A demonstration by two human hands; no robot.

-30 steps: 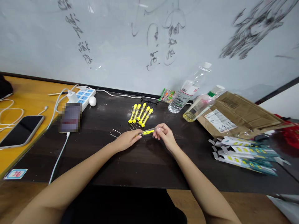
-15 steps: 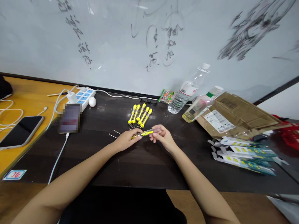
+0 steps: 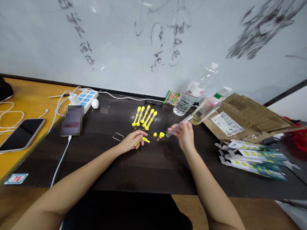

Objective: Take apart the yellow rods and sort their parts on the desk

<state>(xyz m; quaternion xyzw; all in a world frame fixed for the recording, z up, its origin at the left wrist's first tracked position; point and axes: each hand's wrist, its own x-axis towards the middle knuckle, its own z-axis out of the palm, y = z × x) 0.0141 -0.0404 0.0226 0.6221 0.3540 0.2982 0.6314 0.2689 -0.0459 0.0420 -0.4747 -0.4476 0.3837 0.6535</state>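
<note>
My right hand (image 3: 186, 136) is raised over the table, its fingers closed on a clear plastic bag (image 3: 174, 130). Low over the dark tabletop, my left hand (image 3: 130, 142) pinches a small yellow plastic part (image 3: 137, 143). Another yellow piece (image 3: 145, 140) lies at its fingertips. Between the hands rest a small yellow cap (image 3: 155, 134), a larger yellow cap (image 3: 161, 135) and what looks like a small metal spring (image 3: 158, 139). Behind my left hand, several yellow rods with wire loops (image 3: 144, 117) lie side by side. A bent wire loop (image 3: 118, 137) sits left of that hand.
A water bottle (image 3: 189, 97) and a bottle of yellow liquid (image 3: 208, 108) stand at the back right, near a cardboard parcel (image 3: 247, 118). Opened small boxes (image 3: 254, 158) lie at right. A phone (image 3: 72, 120) on a cable and a power strip (image 3: 88, 99) are at left.
The clear bag with yellow parts, held between both hands before, is now in my right hand, drawn right and up. Yellow pieces and the spring-like part now lie on the table.
</note>
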